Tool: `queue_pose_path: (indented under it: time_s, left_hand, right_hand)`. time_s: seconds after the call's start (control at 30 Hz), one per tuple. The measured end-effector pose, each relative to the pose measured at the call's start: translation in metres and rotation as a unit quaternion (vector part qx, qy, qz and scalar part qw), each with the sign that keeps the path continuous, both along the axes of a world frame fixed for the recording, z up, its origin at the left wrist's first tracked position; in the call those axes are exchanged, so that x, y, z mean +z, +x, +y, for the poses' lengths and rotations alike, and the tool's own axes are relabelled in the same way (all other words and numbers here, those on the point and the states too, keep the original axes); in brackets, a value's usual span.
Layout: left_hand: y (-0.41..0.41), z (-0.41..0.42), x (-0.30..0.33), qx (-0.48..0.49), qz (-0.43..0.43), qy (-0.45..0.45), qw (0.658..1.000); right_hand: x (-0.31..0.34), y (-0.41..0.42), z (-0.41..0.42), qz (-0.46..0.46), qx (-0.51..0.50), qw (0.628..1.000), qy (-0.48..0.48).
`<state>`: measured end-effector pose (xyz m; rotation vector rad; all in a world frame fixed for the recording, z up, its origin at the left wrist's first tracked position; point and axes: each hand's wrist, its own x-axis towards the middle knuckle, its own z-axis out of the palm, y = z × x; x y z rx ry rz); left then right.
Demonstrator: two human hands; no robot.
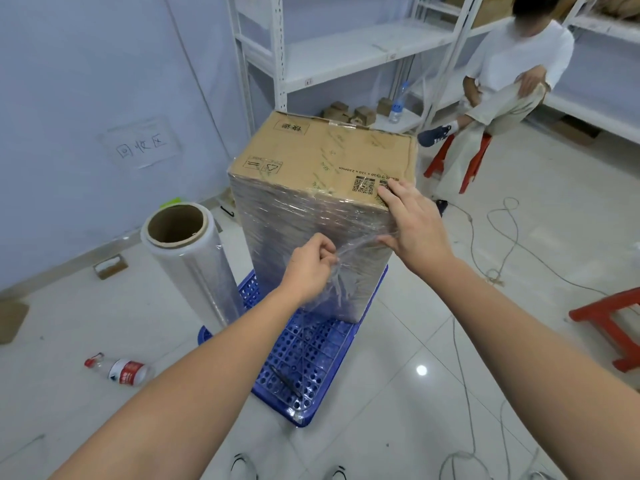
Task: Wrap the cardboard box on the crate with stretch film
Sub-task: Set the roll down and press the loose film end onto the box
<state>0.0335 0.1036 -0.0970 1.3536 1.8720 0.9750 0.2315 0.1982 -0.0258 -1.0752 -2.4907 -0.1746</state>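
A tall cardboard box (325,157) stands upright on a blue perforated crate (304,358). Clear stretch film covers its sides; the top is bare. My left hand (310,268) pinches a loose, crumpled end of stretch film (349,258) against the box's near face. My right hand (412,223) lies flat on the box's near right corner, fingers straight, thumb on the film. A roll of stretch film (194,258) with a cardboard core stands on the floor to the left of the crate.
A person sits on a red stool (460,157) behind the box to the right. Another red stool (613,327) stands at right. White shelving (332,57) lines the back. A plastic bottle (121,370) lies on the floor at left; cables (502,244) trail at right.
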Motion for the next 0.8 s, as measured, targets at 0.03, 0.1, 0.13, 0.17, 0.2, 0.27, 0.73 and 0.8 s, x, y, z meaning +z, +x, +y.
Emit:
queue_pose_path:
  time_s: [0.03,0.1,0.13,0.17,0.2,0.27,0.73,0.8]
  left_hand:
    - [0.001,0.002,-0.001,0.002,-0.015,0.001,1.0]
    - [0.003,0.003,-0.005,-0.016,-0.034,0.0,0.999]
    - [0.005,0.004,-0.007,-0.031,-0.036,-0.004,0.999]
    - [0.008,0.004,-0.008,-0.044,-0.036,-0.007,0.998]
    - [0.011,0.005,-0.01,-0.053,-0.034,-0.009,0.998]
    - [0.018,0.008,-0.011,-0.063,-0.031,-0.008,0.997]
    - [0.011,0.008,-0.018,-0.039,0.088,0.038,0.995]
    - [0.005,0.007,-0.016,-0.031,0.095,0.04,0.994]
  right_hand:
    - [0.0,0.001,0.003,0.001,0.002,1.0,-0.001]
    - [-0.001,0.003,0.01,-0.004,0.01,1.0,-0.006]
    - [-0.001,0.005,0.014,-0.007,0.015,1.0,-0.009]
    - [-0.001,0.006,0.019,-0.01,0.021,1.0,-0.009]
    - [-0.001,0.008,0.024,-0.013,0.028,0.999,-0.009]
    - [-0.001,0.01,0.031,-0.015,0.04,0.999,-0.006]
    - [-0.009,0.011,0.031,0.021,0.041,0.999,-0.01]
    - [-0.009,0.011,0.031,0.024,0.043,0.999,-0.01]
